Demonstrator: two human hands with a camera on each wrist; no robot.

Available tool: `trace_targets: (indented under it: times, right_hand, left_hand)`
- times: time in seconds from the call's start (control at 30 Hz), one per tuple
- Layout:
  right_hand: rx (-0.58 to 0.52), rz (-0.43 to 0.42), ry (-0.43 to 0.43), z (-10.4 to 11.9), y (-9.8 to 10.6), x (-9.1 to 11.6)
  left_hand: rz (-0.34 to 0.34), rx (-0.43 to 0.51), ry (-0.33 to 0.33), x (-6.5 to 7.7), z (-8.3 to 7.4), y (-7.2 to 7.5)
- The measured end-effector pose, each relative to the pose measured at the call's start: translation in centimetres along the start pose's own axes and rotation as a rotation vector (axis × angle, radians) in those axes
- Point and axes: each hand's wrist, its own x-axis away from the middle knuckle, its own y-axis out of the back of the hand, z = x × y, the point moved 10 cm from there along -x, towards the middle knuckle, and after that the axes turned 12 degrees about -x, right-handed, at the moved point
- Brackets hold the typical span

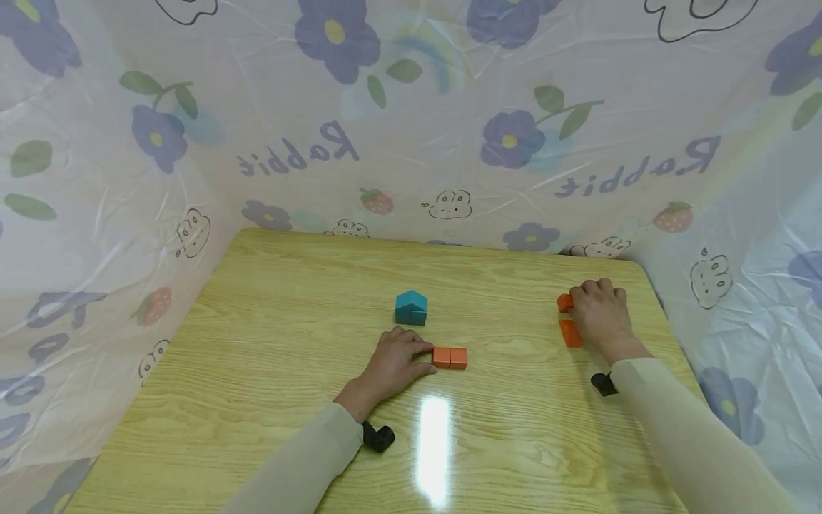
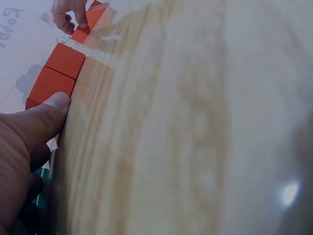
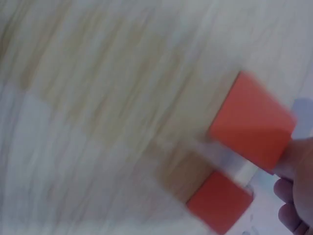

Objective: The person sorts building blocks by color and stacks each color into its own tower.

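Note:
Two orange blocks [image 1: 450, 358] stand side by side, touching, on the wooden table. My left hand [image 1: 399, 359] pinches the left end of this row between thumb and fingers; in the left wrist view the thumb [image 2: 59, 100] lies on the orange surface. Far to the right, my right hand [image 1: 601, 312] is at two more orange pieces. It holds the slanted orange block [image 3: 254, 122] by its edge, with the thumb partly hidden behind it. A smaller orange block [image 3: 220, 201] sits beside that one, apart from it. The right fingertips are hidden in the head view.
A blue house-shaped group of blocks [image 1: 411, 308] stands just beyond my left hand. The table [image 1: 289, 300] is backed and flanked by a flower-printed cloth [image 1: 411, 128]. A bright light reflection [image 1: 433, 450] lies on the table's near part.

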Motion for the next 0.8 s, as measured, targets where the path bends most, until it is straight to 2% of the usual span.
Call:
trace_targets:
  times: [0.33, 0.5, 0.6, 0.8]
  right_hand:
    - [-0.038, -0.038, 0.093, 5.8, -1.0, -0.6]
    - [-0.059, -0.086, 0.169, 8.9, -1.2, -0.3]
    - [-0.067, -0.104, 0.179, 9.6, -1.4, -0.2]
    - [-0.100, -0.085, 0.124, 9.5, -1.9, 0.0]
  left_hand:
    - [-0.016, -0.017, -0.015, 0.1, -0.1, 0.2]
    - [-0.011, -0.023, -0.012, 0.1, -0.1, 0.2]
    - [-0.007, -0.022, -0.010, 0.0, -0.1, 0.2]
    - [-0.001, -0.018, -0.009, 0.0, -0.1, 0.1]
